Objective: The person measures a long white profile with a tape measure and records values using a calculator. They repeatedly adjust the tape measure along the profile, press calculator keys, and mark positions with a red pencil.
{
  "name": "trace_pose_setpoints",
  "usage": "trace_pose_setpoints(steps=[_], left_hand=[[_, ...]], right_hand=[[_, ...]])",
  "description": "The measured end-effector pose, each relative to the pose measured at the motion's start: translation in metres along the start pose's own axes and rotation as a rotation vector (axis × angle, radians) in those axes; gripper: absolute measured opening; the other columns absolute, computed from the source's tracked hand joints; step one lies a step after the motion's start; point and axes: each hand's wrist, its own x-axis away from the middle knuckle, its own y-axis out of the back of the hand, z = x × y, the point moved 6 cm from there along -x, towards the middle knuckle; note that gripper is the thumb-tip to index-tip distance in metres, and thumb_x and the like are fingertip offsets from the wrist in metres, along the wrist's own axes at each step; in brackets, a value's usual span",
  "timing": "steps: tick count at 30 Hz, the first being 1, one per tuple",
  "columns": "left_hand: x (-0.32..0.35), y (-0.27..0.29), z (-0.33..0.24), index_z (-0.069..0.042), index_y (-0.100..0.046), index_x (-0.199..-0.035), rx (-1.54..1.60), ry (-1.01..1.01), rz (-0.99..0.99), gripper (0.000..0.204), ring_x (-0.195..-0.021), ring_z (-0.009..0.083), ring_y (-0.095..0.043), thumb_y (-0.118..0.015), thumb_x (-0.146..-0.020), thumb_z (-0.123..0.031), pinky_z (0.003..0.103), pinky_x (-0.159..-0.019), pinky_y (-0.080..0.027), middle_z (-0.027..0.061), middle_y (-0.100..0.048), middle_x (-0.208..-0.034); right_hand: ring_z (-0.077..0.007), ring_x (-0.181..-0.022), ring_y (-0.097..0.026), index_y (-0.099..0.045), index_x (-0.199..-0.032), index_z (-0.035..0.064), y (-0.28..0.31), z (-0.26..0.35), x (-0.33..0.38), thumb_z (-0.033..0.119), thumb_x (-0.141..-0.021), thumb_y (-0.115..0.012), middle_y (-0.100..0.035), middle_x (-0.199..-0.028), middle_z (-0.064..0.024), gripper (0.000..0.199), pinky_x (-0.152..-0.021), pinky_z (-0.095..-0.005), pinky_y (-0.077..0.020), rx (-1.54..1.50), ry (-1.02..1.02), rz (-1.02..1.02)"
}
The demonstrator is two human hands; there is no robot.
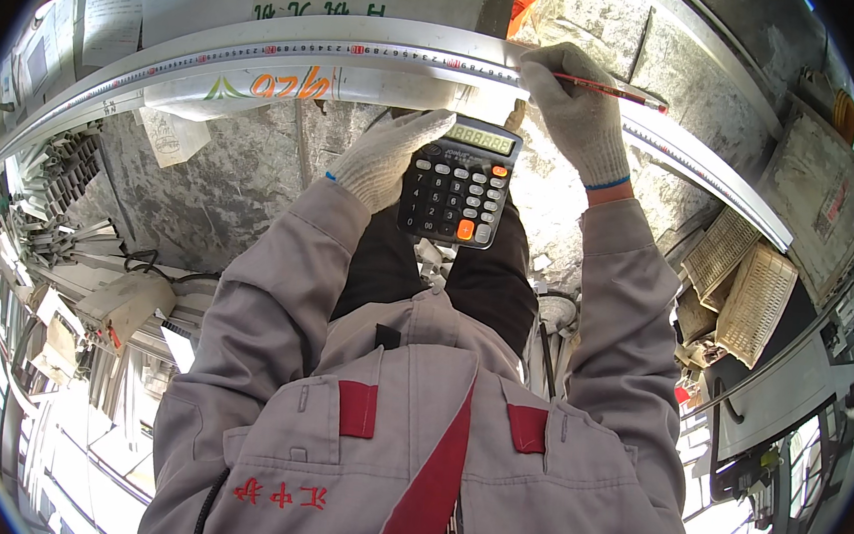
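Gloved right hand point(576, 113) pinches a red pencil point(609, 90), tip on the tape measure point(294, 49) laid along the aluminium profile point(696, 163), which runs left to right. Left hand point(386, 155) grips a black calculator point(457, 181), display pointing away. Marking seems underway; placing the tip exactly comes next.

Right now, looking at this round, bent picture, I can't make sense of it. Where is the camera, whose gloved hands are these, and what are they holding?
The camera sits on a person's head and looks down, so you see their own grey work jacket and both arms. Its wide lens bends straight edges, which is why the long pale metal bar with a measuring tape along it looks curved. Both hands wear white knit gloves. The left hand holds a dark calculator by its side. The right hand holds a red pencil, its tip at the tape on the bar. Below is rough grey ground, with metal offcuts at the left.
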Motion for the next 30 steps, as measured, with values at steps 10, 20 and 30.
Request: trace_pose_setpoints(steps=[10,20,30], left_hand=[[0.007,-0.021,0.002,0.002,-0.062,-0.134,0.997,0.729,-0.125,0.043,-0.097,0.0148,-0.072,-0.073,-0.100,-0.020,0.031,-0.083,-0.061,0.0085,-0.071,-0.118],[0.015,0.006,-0.008,-0.004,-0.054,-0.147,-0.284,-0.034,0.171,0.053,-0.131,0.0394,-0.060,-0.068,-0.097,-0.014,0.044,-0.110,-0.048,0.0244,-0.062,-0.142],[0.017,0.006,-0.006,-0.004,-0.056,-0.144,-0.349,-0.011,0.148,0.047,-0.124,0.0240,-0.064,-0.069,-0.100,-0.016,0.034,-0.104,-0.053,0.0138,-0.066,-0.134]], right_hand=[[-0.0101,-0.078,-0.067,-0.072,-0.103,0.0016,-0.001,-0.006,0.004,0.016,-0.099,-0.071,-0.073,-0.086,-0.0056,0.015,-0.071,-0.0279,-0.0558,-0.178,-0.061,-0.073],[-0.0106,-0.079,-0.067,-0.072,-0.105,0.0014,0.005,0.012,0.018,0.013,-0.099,-0.069,-0.073,-0.088,-0.0048,0.013,-0.074,-0.0286,-0.0562,-0.155,-0.042,-0.145],[-0.0089,-0.084,-0.062,-0.072,-0.102,0.0026,-0.002,0.013,0.023,0.010,-0.099,-0.067,-0.073,-0.092,-0.0034,0.009,-0.081,-0.0283,-0.0538,-0.201,-0.048,-0.113]])
